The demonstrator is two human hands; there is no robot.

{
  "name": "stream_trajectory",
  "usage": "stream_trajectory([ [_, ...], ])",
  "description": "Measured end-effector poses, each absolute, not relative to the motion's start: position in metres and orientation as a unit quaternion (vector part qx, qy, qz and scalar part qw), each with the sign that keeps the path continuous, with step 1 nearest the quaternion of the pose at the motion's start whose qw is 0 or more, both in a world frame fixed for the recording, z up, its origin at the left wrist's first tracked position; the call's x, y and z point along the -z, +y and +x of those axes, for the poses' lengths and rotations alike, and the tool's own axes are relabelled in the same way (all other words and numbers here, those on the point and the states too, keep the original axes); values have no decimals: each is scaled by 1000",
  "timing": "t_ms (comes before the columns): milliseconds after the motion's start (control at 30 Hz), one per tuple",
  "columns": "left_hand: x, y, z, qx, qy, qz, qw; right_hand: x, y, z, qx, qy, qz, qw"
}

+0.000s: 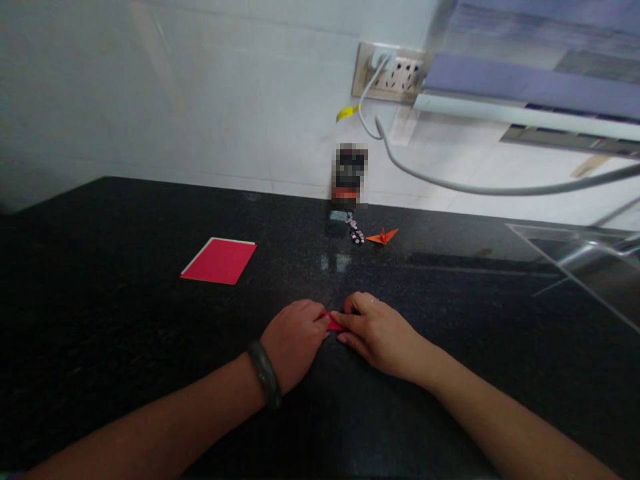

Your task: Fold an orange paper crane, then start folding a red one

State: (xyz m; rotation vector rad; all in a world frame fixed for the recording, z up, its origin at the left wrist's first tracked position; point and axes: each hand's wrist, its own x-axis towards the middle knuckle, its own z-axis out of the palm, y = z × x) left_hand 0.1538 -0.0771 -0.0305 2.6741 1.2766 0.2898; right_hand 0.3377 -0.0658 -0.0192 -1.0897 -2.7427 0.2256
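My left hand and my right hand meet near the front middle of a black stone counter. Both press down with curled fingers on a small folded piece of red paper, of which only a sliver shows between them. A dark bangle sits on my left wrist. A stack of red paper sheets lies flat to the far left of my hands. A finished orange paper crane stands further back near the wall.
A small dark object with a beaded chain stands at the back by the white wall. A wall socket holds a plug with a grey cable running right. A sink edge lies at the right.
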Motion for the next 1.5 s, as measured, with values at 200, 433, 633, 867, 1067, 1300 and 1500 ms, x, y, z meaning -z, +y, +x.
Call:
stream_trajectory([
  [200,25,-77,156,-98,436,892,69,18,-61,338,-64,-917,-384,89],
  [433,20,-77,156,-156,465,866,96,18,-62,338,-76,-902,-373,203],
  [633,16,-75,154,-319,519,711,350,25,-64,338,-260,-710,-491,433],
  [867,15,-76,159,-346,494,541,586,25,-65,332,-514,-634,-436,380],
  [1067,16,-76,160,-369,483,524,597,22,-68,331,-504,-646,-428,383],
  [1300,15,-77,161,-357,478,498,630,23,-70,326,-516,-608,-434,418],
  [1500,16,-75,162,-373,491,480,624,21,-69,325,-513,-592,-474,402],
])
